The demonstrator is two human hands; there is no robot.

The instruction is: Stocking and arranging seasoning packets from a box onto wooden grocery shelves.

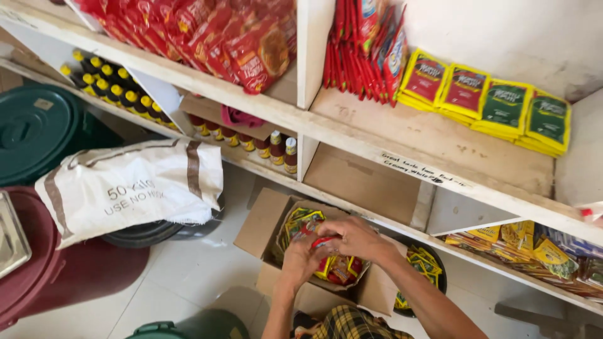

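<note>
Both my hands are down in an open cardboard box [264,226] on the floor, below the shelves. My left hand [300,258] and my right hand [353,238] close together around a bunch of small red and yellow sachets [336,267], with a red packet edge showing between the fingers. More yellow-green sachets [300,220] fill the box under a clear plastic liner. My forearms reach in from the bottom of the view.
White wooden shelves [352,135] hold red snack packets [251,44], yellow-edged sachet packs [496,103], dark yellow-capped bottles [113,88] and small sauce bottles [276,147]. A white sack [125,188] lies over a bin; a green lidded bin [31,132] and maroon bin [44,270] stand left.
</note>
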